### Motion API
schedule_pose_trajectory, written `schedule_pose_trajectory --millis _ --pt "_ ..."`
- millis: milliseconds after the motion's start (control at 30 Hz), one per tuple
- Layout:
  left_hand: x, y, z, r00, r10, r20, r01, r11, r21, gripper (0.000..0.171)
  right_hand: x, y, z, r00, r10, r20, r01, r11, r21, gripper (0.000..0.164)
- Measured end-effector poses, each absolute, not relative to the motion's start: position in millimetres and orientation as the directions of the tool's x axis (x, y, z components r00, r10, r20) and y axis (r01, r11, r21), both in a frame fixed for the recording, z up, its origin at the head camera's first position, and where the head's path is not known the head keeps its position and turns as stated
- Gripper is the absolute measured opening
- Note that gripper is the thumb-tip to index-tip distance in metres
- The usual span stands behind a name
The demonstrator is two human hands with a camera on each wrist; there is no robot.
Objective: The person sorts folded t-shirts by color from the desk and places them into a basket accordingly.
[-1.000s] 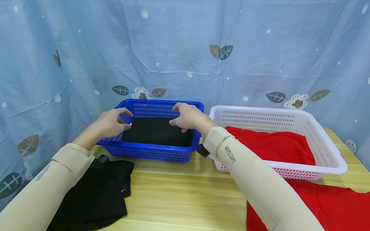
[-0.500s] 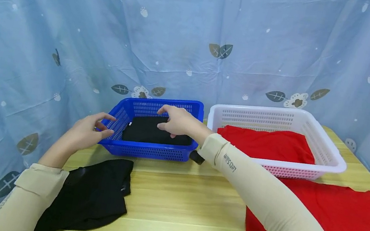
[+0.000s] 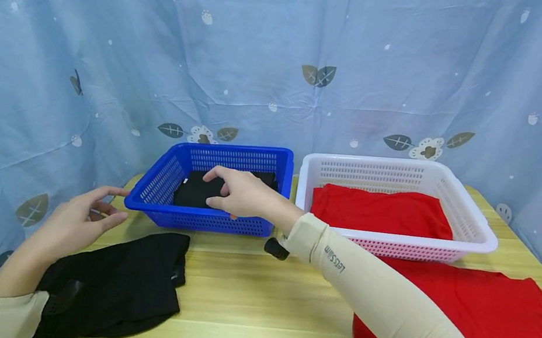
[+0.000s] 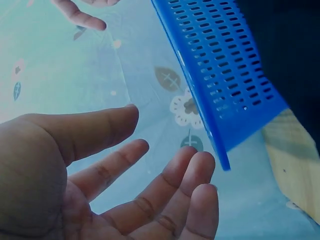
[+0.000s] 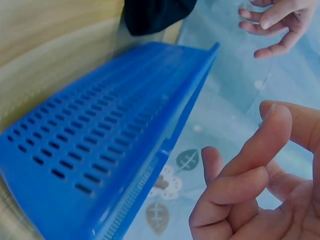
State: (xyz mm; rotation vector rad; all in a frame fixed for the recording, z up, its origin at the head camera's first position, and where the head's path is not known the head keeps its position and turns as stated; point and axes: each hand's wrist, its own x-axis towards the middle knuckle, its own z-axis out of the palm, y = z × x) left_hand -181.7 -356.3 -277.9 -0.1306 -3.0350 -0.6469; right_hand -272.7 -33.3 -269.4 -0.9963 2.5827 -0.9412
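In the head view my left hand (image 3: 79,219) hangs at the left, over the far-left part of a black garment (image 3: 124,287) on the table. Its fingers are relaxed and hold nothing; the left wrist view shows the bare palm. My right hand (image 3: 240,192) is above the front rim of the blue basket (image 3: 220,223), fingers loosely bent with nothing between them. Inside that basket lies a folded black cloth (image 3: 190,191), partly hidden by the right hand. A white basket (image 3: 471,247) beside it holds a folded red cloth (image 3: 381,210).
A red garment (image 3: 481,320) lies spread on the wooden table (image 3: 245,330) at the right, partly behind my right sleeve. A blue leaf-patterned curtain (image 3: 248,41) hangs behind the baskets and along the left side.
My left hand has drawn back from the blue basket, toward the lower left. My right hand has shifted left and slightly nearer, from the basket's right side to its front rim.
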Motion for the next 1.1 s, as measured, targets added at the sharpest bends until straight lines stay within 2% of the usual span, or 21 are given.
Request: schedule_pose_trajectory --millis 467,700,867,1100 --pt "-147 -384 -301 -1.0 -0.017 0.007 -0.013 0.929 0.37 0.062 -245 -46 -292 -0.679 -0.734 0.013 -0.562 0.508 -0.653 0.049" --pt "-127 -402 -316 -0.986 -0.11 -0.125 -0.146 0.929 0.339 0.071 -237 -53 -307 -0.655 -0.755 -0.04 -0.547 0.51 -0.664 0.049" --pt "-118 -411 -326 -0.972 -0.156 -0.174 -0.204 0.93 0.306 0.077 -235 -61 -320 -0.64 -0.765 -0.071 -0.543 0.515 -0.663 0.049" --pt "-109 -421 -337 -0.962 -0.224 -0.156 -0.256 0.936 0.239 0.075 -232 -72 -337 -0.62 -0.78 -0.083 -0.556 0.511 -0.656 0.05"
